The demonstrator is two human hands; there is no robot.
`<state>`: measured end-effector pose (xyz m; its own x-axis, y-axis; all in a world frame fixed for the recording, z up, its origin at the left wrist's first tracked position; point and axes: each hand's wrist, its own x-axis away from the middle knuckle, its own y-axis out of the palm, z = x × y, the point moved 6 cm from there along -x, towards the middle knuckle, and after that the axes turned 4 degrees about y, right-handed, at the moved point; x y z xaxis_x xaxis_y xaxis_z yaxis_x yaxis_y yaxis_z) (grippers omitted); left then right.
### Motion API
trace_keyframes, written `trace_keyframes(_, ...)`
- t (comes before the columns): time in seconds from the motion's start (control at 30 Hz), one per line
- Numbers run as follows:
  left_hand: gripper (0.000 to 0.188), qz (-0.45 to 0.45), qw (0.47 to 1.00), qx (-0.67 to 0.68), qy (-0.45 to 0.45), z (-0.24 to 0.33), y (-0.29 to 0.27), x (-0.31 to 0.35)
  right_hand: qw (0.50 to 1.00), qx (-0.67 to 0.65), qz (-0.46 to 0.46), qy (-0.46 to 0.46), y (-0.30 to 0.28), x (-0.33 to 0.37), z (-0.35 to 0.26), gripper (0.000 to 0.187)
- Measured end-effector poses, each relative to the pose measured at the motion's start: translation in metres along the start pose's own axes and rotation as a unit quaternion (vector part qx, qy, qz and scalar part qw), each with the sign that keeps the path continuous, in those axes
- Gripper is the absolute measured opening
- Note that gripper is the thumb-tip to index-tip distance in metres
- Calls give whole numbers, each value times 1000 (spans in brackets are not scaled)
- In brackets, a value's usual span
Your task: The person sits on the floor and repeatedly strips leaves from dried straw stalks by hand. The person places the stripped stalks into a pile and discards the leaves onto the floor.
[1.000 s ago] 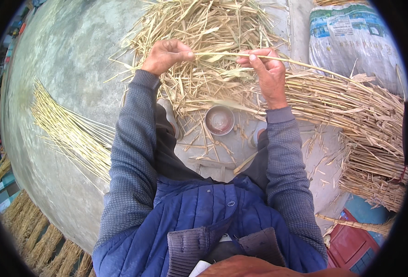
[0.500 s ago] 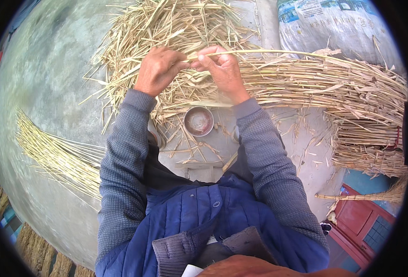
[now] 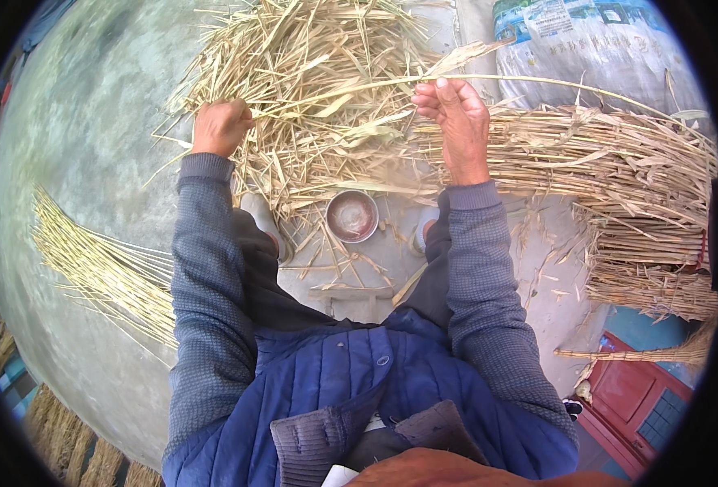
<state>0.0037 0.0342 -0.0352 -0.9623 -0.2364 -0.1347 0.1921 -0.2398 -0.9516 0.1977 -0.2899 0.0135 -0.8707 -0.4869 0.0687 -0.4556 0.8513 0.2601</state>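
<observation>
One long pale-green stalk (image 3: 529, 78) runs from my left hand across to the far right, bending down toward its right end. My left hand (image 3: 222, 127) is a fist closed on the stalk's left end, over the left edge of a heap of dry leaves and husks (image 3: 318, 61). Thumb and fingers of my right hand (image 3: 462, 122) pinch the stalk farther along. A dry leaf (image 3: 464, 57) stands out above these fingertips. The hands are well apart. Between my feet sits a small round metal bowl (image 3: 351, 217).
A thick stack of dry stalks (image 3: 570, 154) lies to the right, below a white-and-blue sack (image 3: 594, 57). Thin yellow-green stalks (image 3: 111, 268) lie in a bundle at left. A straw broom (image 3: 635, 353) is near the red door (image 3: 631, 390). Husk scraps litter the concrete floor (image 3: 91, 122).
My hands were close together over the heap. The left has moved left and slightly down, the right has moved right, and the stalk now stretches between them. A leaf now stands out by the right fingers.
</observation>
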Motion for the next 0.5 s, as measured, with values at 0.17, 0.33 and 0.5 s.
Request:
trace_keyframes(0.17, 17, -88, 995, -16, -52, 12, 4, -8, 998, 40, 15, -40, -3, -5, -7, 25)
trace_keyframes(0.33, 32, 74, 972, 197, 103, 101, -13, -27, 999, -7, -24, -46, 20, 0, 3, 25)
trace_keyframes(0.5, 28, 108, 932, 328, 109, 149, -13, -45, 998, 3, -44, -42, 27, 7, 1, 26)
